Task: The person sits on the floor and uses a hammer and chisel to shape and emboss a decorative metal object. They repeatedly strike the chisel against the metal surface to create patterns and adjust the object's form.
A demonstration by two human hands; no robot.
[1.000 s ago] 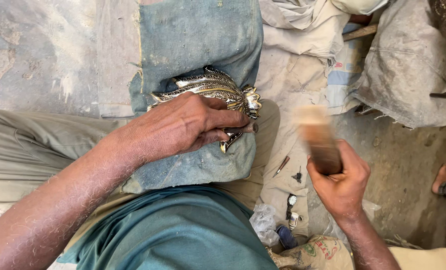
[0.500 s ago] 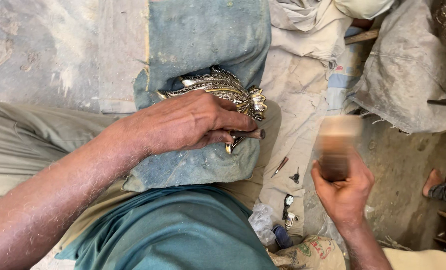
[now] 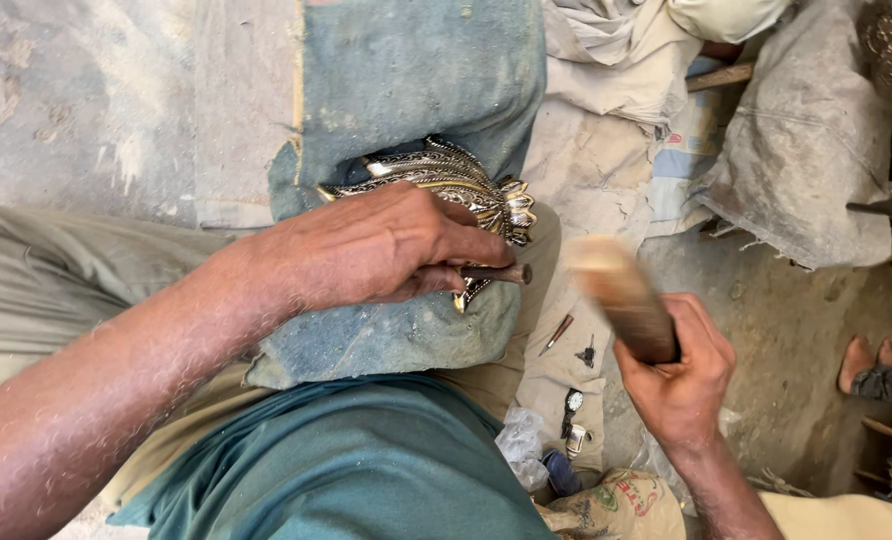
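**Chasing a metal piece on a padded lap**

The ornate metal piece (image 3: 456, 185), silver and brass coloured with leaf-like ridges, lies on a blue-grey cushion (image 3: 396, 330) across the person's lap, near the cushion's right edge. Much of its surface already carries raised pattern; how much is left to work cannot be judged, since the left hand (image 3: 386, 245) covers its lower half. That hand presses down on the piece, its fingers closed round a short punch (image 3: 496, 272) whose butt end points right, past the cushion's edge. The right hand (image 3: 681, 375) is off the cushion over the floor, fingers wrapped round a wooden mallet (image 3: 621, 300), blurred and raised just right of the punch, not touching it. Below, beside the teal shirt (image 3: 336, 460), small tools (image 3: 566, 335) and a wristwatch (image 3: 574, 402) lie on a dusty cloth. At the right edge, another person's foot (image 3: 866, 360) rests on the floor
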